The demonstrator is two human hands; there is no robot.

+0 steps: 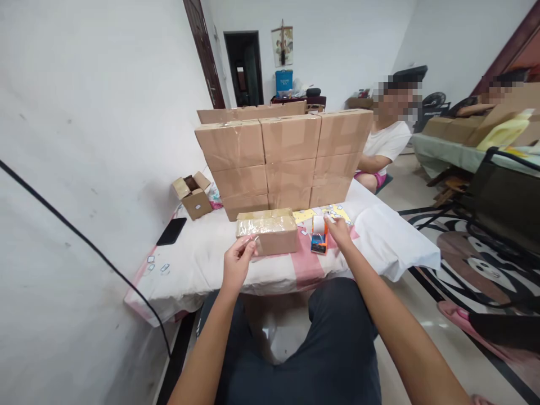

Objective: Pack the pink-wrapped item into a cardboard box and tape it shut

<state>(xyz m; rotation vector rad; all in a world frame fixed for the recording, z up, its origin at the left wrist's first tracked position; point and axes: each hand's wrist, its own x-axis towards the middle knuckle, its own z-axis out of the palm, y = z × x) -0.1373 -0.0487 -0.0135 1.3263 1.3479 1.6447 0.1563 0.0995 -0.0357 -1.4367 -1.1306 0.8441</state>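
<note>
A small cardboard box (276,239) lies on the cloth-covered table in front of me, with shiny clear tape (265,226) along its top. My left hand (238,260) is at its front left corner, thumb and fingers pinched on a bit of clear tape there. To the right of the box, my right hand (338,232) grips an orange and blue tape dispenser (319,243) by its upper right side, at the tape roll. Some of the right fingers are hidden behind the dispenser.
Stacked cardboard boxes (291,160) form a wall behind the small box. An opened carton (197,202) and a black phone (171,231) are on the left. A person in a white shirt (390,143) sits beyond the stack; another person is farther right, behind a second table (439,151).
</note>
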